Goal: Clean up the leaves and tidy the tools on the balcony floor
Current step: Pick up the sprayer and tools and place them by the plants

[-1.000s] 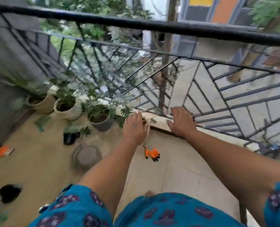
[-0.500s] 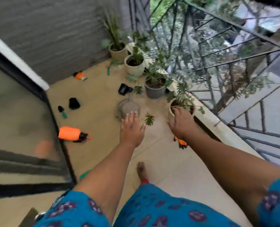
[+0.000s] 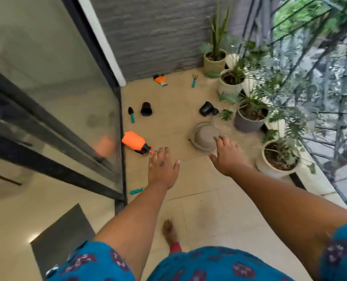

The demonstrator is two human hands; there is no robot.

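Note:
Tools lie scattered on the beige balcony floor: an orange spray bottle, a teal-handled trowel, a teal hand rake, a small orange item, another teal handle, two black pots and an overturned brown pot. Green leaves lie beside the planters. My left hand hangs flat, fingers straight, holding nothing. My right hand is stretched out with empty fingers over the brown pot's edge.
Several potted plants line the ledge by the black railing on the right. A glass sliding door bounds the left. A grey wall closes the far end. My bare foot stands on the tiles.
My view has swung left from the railing to the balcony floor. Both hands left the ledge and now hang over the floor, empty. The orange gloves are out of sight.

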